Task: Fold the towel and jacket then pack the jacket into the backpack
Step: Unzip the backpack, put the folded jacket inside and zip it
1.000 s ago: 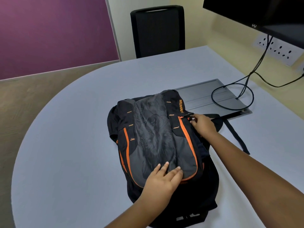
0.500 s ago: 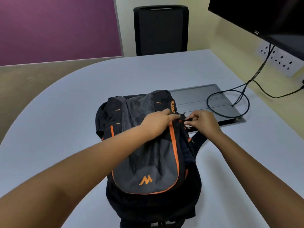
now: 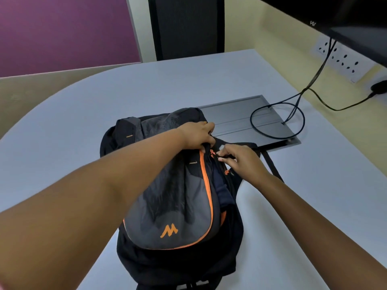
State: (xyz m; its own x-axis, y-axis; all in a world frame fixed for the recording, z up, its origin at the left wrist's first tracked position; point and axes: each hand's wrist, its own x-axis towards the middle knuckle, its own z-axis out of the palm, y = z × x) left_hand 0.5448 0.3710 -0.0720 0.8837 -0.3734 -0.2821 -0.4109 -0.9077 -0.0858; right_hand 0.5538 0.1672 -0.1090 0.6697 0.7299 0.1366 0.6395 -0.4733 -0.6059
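Observation:
A black and grey backpack (image 3: pixel 167 206) with orange piping lies on the pale table (image 3: pixel 62 126). Its main zip gapes on the right side, and dark blue fabric, the jacket (image 3: pixel 222 187), shows inside the opening. My left hand (image 3: pixel 196 136) grips the backpack's fabric at the top of the zip. My right hand (image 3: pixel 238 159) pinches the zip pull just right of it. No towel is in view.
A grey cable hatch (image 3: pixel 240 118) is set into the table behind the backpack, with black cables (image 3: pixel 278 120) looping over it. A black chair (image 3: pixel 186 26) stands at the far edge. A monitor (image 3: pixel 345 15) and wall sockets (image 3: pixel 343 59) are at the right.
My left hand left the backpack's lower front and now grips the top by the zip. My right hand has drawn the zip pull toward me, and the opening shows the jacket.

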